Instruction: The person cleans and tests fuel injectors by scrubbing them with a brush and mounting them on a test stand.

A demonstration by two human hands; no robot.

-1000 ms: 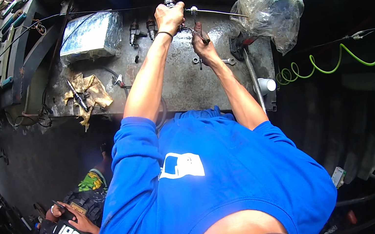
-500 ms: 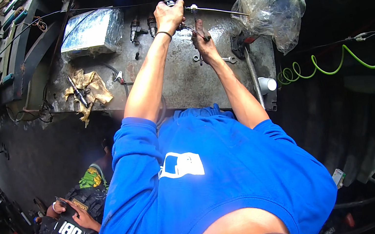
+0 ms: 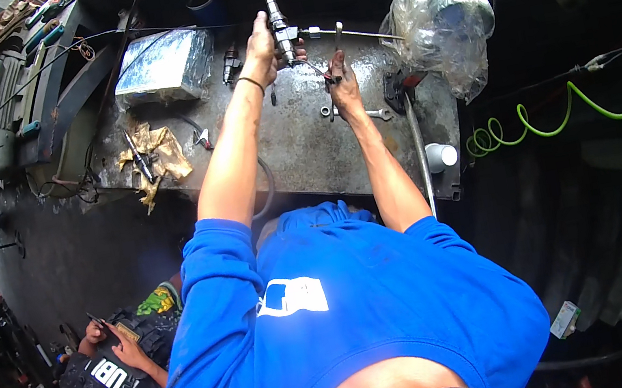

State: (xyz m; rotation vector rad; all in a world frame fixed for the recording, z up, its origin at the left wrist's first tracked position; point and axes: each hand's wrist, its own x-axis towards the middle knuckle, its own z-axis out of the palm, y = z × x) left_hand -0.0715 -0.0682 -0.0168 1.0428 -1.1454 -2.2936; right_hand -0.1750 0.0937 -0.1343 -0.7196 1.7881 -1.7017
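Note:
My left hand (image 3: 260, 53) is closed around a metal fuel injector (image 3: 279, 22), held upright above the far part of the metal workbench (image 3: 296, 151). A thin metal line (image 3: 350, 34) runs from the injector's side toward a plastic-wrapped object on the right. Closer to me, my right hand (image 3: 344, 91) has its fingers closed on a small dark piece with a thin cable; its exact kind is unclear. A slim upright part (image 3: 339, 35) shows above those fingers. Another injector (image 3: 230, 64) stands on the bench just left of my left hand.
Around the bench are a plastic-wrapped box (image 3: 165, 66), a stained cloth (image 3: 166, 154) with a slim metal part, a wrench (image 3: 378, 114), a bench-mounted bar (image 3: 416, 135), a white cup (image 3: 441, 156) and a wrapped bulky object (image 3: 439, 24). A green coiled hose (image 3: 554, 124) hangs right. A person (image 3: 104, 385) sits lower left.
My left hand has shifted to the injector's left side, leaving more of its body visible. My right hand has drawn slightly nearer to me. The view has tilted a little.

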